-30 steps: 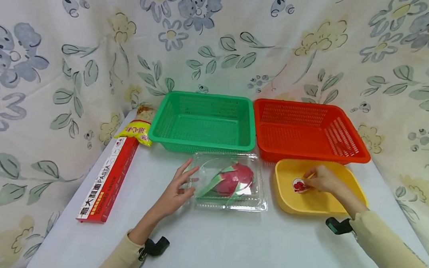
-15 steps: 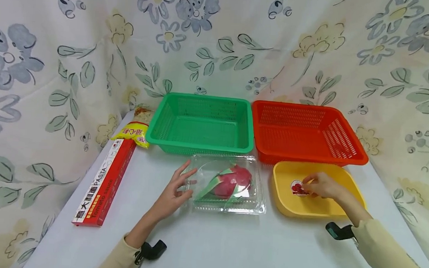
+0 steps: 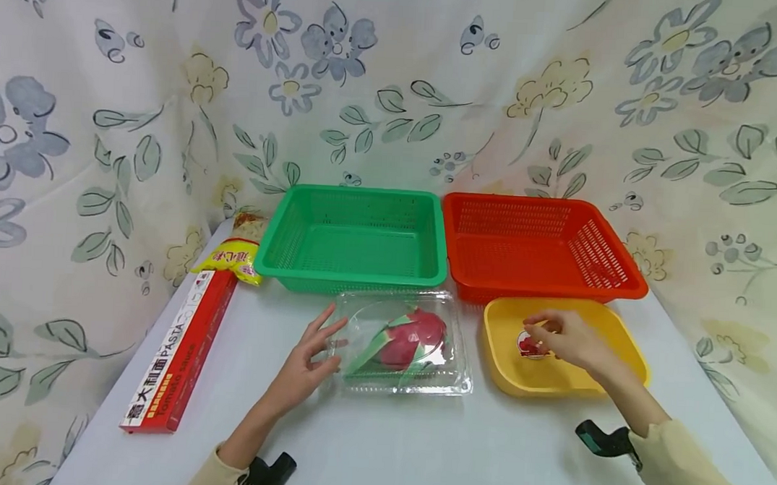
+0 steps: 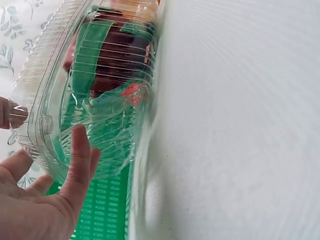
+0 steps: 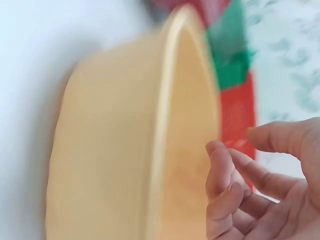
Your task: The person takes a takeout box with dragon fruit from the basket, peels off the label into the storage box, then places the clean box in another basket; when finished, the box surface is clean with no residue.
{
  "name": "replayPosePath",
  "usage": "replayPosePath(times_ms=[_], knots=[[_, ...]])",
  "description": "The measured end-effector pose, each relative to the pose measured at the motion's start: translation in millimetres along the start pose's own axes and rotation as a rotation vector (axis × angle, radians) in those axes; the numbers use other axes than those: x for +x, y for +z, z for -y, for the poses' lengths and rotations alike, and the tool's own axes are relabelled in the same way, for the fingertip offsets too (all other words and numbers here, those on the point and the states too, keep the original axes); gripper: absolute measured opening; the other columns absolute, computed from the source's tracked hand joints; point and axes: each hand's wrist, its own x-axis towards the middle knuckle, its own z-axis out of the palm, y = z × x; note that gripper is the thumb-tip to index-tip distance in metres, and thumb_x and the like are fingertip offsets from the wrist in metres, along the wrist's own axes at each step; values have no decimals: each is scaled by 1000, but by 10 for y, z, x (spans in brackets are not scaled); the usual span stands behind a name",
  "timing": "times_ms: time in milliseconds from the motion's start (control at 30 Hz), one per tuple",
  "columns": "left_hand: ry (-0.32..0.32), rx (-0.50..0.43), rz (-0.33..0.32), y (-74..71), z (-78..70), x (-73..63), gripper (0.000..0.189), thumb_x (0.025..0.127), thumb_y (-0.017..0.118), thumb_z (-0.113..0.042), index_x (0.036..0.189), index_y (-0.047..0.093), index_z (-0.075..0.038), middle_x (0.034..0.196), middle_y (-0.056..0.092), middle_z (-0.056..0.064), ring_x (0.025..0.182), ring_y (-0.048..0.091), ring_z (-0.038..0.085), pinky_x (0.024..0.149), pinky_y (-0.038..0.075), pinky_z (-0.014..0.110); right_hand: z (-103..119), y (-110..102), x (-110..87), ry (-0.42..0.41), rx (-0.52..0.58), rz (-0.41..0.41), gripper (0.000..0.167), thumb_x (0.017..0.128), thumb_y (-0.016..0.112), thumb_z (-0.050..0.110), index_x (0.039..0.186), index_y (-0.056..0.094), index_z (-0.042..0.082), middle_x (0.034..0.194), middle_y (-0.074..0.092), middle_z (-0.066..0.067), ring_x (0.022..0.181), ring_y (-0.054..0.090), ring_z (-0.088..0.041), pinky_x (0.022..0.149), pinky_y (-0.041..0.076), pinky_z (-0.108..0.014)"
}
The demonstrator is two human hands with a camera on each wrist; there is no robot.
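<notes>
My left hand (image 3: 301,369) is at the left edge of a clear plastic clamshell box (image 3: 358,346), fingers spread. In the left wrist view the fingers of that hand (image 4: 45,205) lie along the box's end; contact is hard to tell. Inside the box is a red and green dragon fruit (image 3: 413,338). Above the yellow tub (image 3: 499,381), my right hand (image 3: 569,341) hovers with loosely bent fingers. On the tub's floor, a round sticker (image 3: 531,346) with a red picture lies below its fingertips. The right wrist view shows nothing between thumb and fingers.
A green basket (image 3: 351,277) and a red basket (image 3: 543,287) stand side by side at the back. On the left lie a red pasta box (image 3: 182,356) and a yellow snack bag (image 3: 234,256). A floral cloth (image 3: 394,112) hangs behind the table.
The right hand has lifted slightly off the sticker, which stays in place in the tub. The left hand keeps its place beside the clear box. The head view has tilted and shifted a little.
</notes>
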Motion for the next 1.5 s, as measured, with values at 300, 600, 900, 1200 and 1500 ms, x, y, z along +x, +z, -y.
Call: replayPosePath(times_ms=[300,600,900,1200,1500], knots=[[8,18,-23,21,-21,-47,56,94,56,8,147,42,1,164,11,10,123,52,44,82,57,31,381,468,-153,-112,114,-79,37,98,61,16,128,57,-5,102,68,-19,82,69,-26,68,57,-28],[12,49,-45,-11,-1,-123,55,94,55,7,147,42,0,163,12,12,122,52,45,82,56,28,613,960,-119,-131,125,-45,52,93,68,25,136,50,2,116,63,-18,96,66,-30,75,59,-35],[-2,100,-17,-45,-22,-109,54,95,57,5,147,45,-3,163,13,12,121,54,42,83,55,26,551,1269,-171,-23,414,-86,60,96,64,25,146,38,6,122,61,-22,102,66,-34,81,58,-41],[-38,224,15,-156,-123,-20,50,95,62,-3,144,50,-6,162,20,5,124,51,40,90,53,35,531,1436,-198,7,481,-214,58,96,65,26,147,41,13,114,60,-16,91,66,-28,75,55,-29],[-32,283,-98,-272,-169,-17,50,95,65,-7,142,49,-3,160,23,14,139,36,37,96,48,53,494,1472,-171,16,492,-223,55,96,65,26,145,43,14,110,61,-17,86,66,-26,73,56,-28]])
